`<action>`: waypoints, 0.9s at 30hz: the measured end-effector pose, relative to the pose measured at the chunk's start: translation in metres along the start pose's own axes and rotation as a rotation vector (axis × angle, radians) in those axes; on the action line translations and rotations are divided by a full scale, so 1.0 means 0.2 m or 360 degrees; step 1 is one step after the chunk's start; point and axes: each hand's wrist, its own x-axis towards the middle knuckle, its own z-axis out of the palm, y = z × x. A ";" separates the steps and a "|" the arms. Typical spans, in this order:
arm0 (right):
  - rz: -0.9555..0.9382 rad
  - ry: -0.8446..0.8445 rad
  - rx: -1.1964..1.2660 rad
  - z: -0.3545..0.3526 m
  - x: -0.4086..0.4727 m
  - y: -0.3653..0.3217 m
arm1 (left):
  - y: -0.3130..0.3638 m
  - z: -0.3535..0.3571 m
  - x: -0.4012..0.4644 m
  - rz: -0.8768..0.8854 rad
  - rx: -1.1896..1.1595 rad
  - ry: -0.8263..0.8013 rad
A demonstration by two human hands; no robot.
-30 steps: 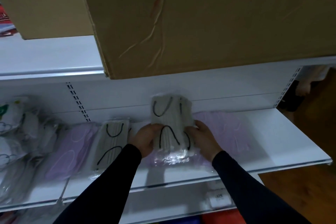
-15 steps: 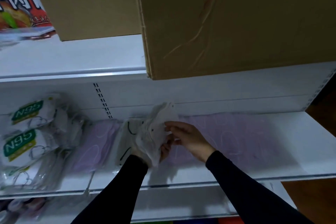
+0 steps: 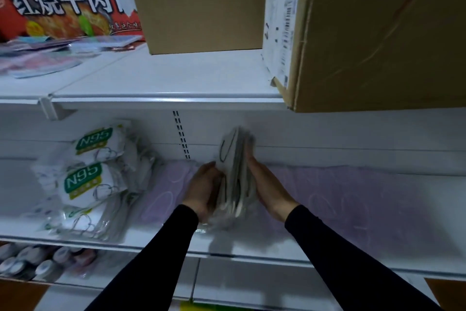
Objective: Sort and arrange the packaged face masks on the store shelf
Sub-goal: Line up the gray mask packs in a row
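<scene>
A stack of clear packets of grey masks with black ear loops (image 3: 234, 172) stands on edge above the white shelf (image 3: 252, 247). My left hand (image 3: 203, 188) presses its left face and my right hand (image 3: 267, 184) presses its right face. Flat purple mask packets (image 3: 353, 199) lie on the shelf to the right, and more purple mask packets (image 3: 164, 192) lie behind my left hand. White N95 mask packets (image 3: 88, 179) are piled at the left end of the shelf.
Two cardboard boxes (image 3: 365, 33) sit on the upper shelf (image 3: 164, 83), the right one overhanging its front edge. A red noodle carton (image 3: 63, 0) stands at the far left. Small bottles (image 3: 25, 260) fill the shelf below at left.
The grey stack has been gathered together with the grey packets that lay on the shelf and turned up on edge between both hands. My view has swung to the left.
</scene>
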 end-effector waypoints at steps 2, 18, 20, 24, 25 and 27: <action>0.0063 -0.0019 0.0010 0.04 0.04 0.06 | -0.01 -0.06 0.02 0.0168 0.0197 0.0098; 0.0027 0.0445 -0.0941 0.29 0.14 0.27 | -0.01 -0.39 0.07 0.0206 0.0918 0.0361; -0.0012 0.0537 -0.1058 0.29 0.15 0.29 | -0.01 -0.34 0.08 0.0250 0.1121 0.0333; 0.0052 0.0585 -0.1054 0.28 0.18 0.38 | -0.05 -0.30 0.13 0.0162 0.1545 0.0304; 0.0084 0.0578 -0.1020 0.27 0.19 0.39 | -0.06 -0.30 0.14 0.0115 0.1565 0.0305; 0.0127 0.0558 -0.0989 0.26 0.19 0.39 | -0.06 -0.29 0.14 0.0073 0.1528 0.0264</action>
